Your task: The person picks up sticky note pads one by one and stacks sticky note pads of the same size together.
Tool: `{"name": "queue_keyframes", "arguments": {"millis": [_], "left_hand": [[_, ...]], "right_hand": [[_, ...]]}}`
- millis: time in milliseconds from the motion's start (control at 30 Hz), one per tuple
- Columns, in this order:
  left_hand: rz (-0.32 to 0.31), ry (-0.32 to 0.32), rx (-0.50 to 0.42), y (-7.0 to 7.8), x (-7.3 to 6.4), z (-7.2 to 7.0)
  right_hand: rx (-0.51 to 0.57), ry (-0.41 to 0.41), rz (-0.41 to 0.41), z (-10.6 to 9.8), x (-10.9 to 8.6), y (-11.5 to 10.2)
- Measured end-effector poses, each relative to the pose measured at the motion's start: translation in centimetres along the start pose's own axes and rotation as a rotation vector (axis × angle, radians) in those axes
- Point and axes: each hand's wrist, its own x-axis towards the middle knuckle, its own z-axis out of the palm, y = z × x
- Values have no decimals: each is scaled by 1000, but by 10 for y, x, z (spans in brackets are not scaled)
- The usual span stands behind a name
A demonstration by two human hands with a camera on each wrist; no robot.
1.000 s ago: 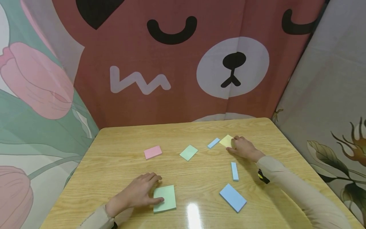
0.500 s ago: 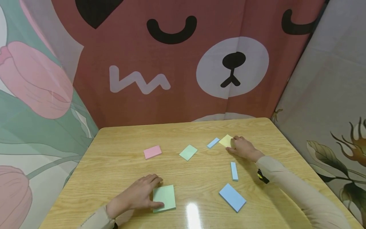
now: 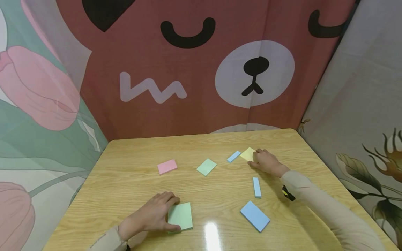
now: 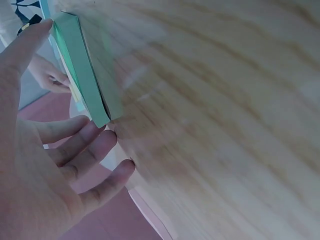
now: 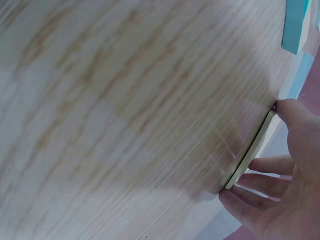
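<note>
My left hand (image 3: pixel 154 213) spans a large green sticky note pad (image 3: pixel 182 215) near the front of the table, thumb at its near edge and fingers at its far left corner. The left wrist view shows that green pad (image 4: pixel 82 67) between thumb and fingertips, flat on the wood. At the back right, my right hand (image 3: pixel 267 162) pinches a yellow sticky note pad (image 3: pixel 247 154) by its edges. In the right wrist view, the thin yellow pad (image 5: pixel 250 152) lies between thumb and fingers. Part of it is hidden by the hand in the head view.
Also on the wooden table (image 3: pixel 132 153) lie a pink pad (image 3: pixel 167 167), a smaller green pad (image 3: pixel 206 167), two narrow blue pads, one far (image 3: pixel 233 156) and one nearer (image 3: pixel 257 187), and a larger blue pad (image 3: pixel 255 216). Printed curtains (image 3: pixel 201 118) hang behind and beside it.
My left thumb has slid from the top of the green pad to its near edge, and the fingers have closed in at the far corner. The right hand stays at the yellow pad.
</note>
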Motion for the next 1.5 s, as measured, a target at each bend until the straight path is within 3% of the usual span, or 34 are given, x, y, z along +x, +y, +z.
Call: {"name": "queue_keyframes", "arguments": {"millis": [400, 1267, 1500], "left_hand": [[65, 41, -17, 2, -2, 3], [62, -52, 23, 6, 0, 0], [69, -47, 19, 7, 1, 0]], "right_hand": [[-3, -18, 12, -2, 1, -3], [-20, -3, -24, 0, 0, 0], [-6, -3, -28, -3, 0, 0]]}}
